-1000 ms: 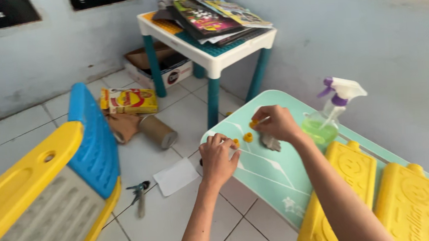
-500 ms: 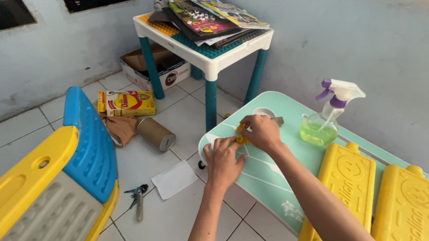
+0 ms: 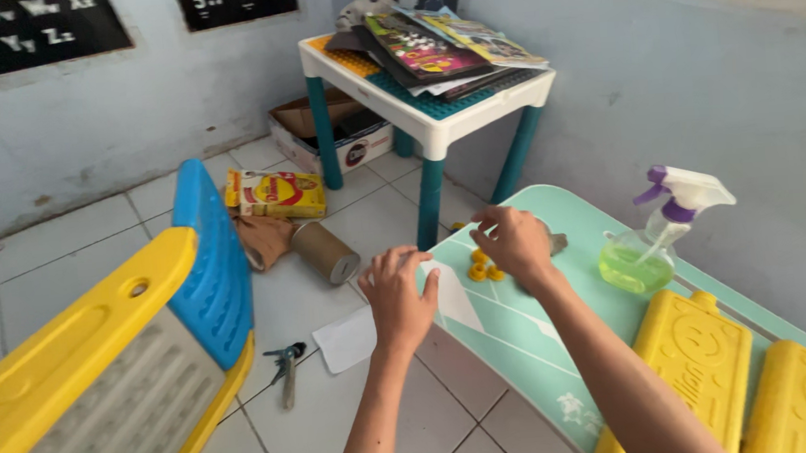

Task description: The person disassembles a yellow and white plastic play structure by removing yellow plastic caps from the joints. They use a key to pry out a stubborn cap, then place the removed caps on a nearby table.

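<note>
Two spread hands, left hand (image 3: 398,297) and right hand (image 3: 514,241), flank yellow pieces (image 3: 482,270) near spray bottle (image 3: 651,244).

2 yellow panels (image 3: 691,367), 1 spray bottle (image 3: 651,244)

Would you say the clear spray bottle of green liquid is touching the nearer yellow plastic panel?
Apart. The head view shows mint tabletop between the spray bottle and the yellow plastic panel.

Yellow box (image 3: 276,194) on floor; black wall signs (image 3: 235,1)
</note>
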